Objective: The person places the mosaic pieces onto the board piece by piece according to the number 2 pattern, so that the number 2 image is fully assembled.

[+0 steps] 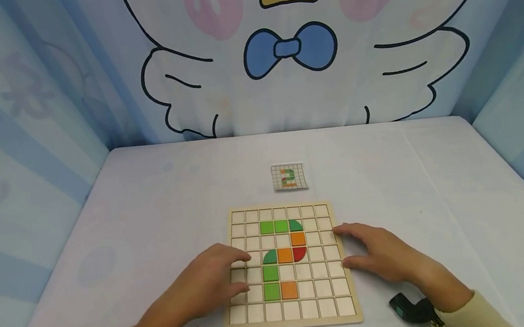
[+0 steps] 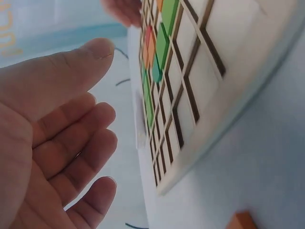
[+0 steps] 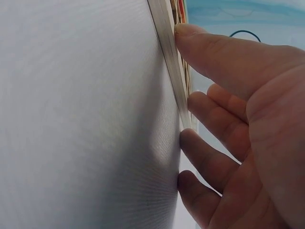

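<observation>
A wooden grid board (image 1: 293,324) lies on the white table. Set in its cells are several green squares (image 1: 270,274), orange squares (image 1: 289,290), two dark green quarter-rounds (image 1: 269,257) and a red quarter-round (image 1: 300,254). My left hand (image 1: 214,275) hovers over the board's left side, thumb and fingers apart, holding nothing. In the left wrist view its palm (image 2: 19,157) shows bare. My right hand (image 1: 383,249) is at the board's right edge, its thumb (image 3: 190,38) and fingertips at the wooden rim, fingers fairly straight.
Behind the board lies a small card (image 1: 289,176) with a coloured grid pattern. An orange-brown block (image 2: 241,222) peeks in at the bottom of the left wrist view. A cartoon-printed curtain (image 1: 294,88) stands at the table's far edge.
</observation>
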Demonstrator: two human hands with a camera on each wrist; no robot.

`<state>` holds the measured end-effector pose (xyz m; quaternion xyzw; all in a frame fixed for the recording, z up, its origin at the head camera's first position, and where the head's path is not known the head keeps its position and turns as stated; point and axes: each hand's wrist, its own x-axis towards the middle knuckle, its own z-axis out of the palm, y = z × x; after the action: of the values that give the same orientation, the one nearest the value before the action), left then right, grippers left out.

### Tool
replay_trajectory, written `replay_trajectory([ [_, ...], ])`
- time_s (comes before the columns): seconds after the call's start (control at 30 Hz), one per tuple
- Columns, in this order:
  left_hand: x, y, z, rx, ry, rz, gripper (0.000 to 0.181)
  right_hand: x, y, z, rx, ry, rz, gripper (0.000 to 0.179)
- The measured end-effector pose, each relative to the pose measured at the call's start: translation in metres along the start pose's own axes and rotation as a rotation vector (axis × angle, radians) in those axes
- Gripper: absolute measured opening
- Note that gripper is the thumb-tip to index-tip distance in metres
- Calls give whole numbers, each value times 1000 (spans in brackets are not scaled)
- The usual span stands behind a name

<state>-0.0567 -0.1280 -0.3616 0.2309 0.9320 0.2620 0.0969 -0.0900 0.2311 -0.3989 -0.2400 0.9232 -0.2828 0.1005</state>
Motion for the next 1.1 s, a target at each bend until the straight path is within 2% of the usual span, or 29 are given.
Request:
replay_trajectory([
  [0.2,-13,-16,-7,30,51,-16,46,0,0,0,0,-5,5,58],
  [0.43,-25,-30,-12,29,22,-216,46,1,0,-1,-10,12,-34,58],
  [0.57,-32,-39,-11,41,13,-258,44,1,0,0,-13,16,-27,58],
  [0.87,-41,-51,-8,41,15,-302,45,1,2,2,-18,4,-24,58],
  [1.1,-44,-57,-4,14,24,-272,47,1,2,2,-17,5,-24,58],
])
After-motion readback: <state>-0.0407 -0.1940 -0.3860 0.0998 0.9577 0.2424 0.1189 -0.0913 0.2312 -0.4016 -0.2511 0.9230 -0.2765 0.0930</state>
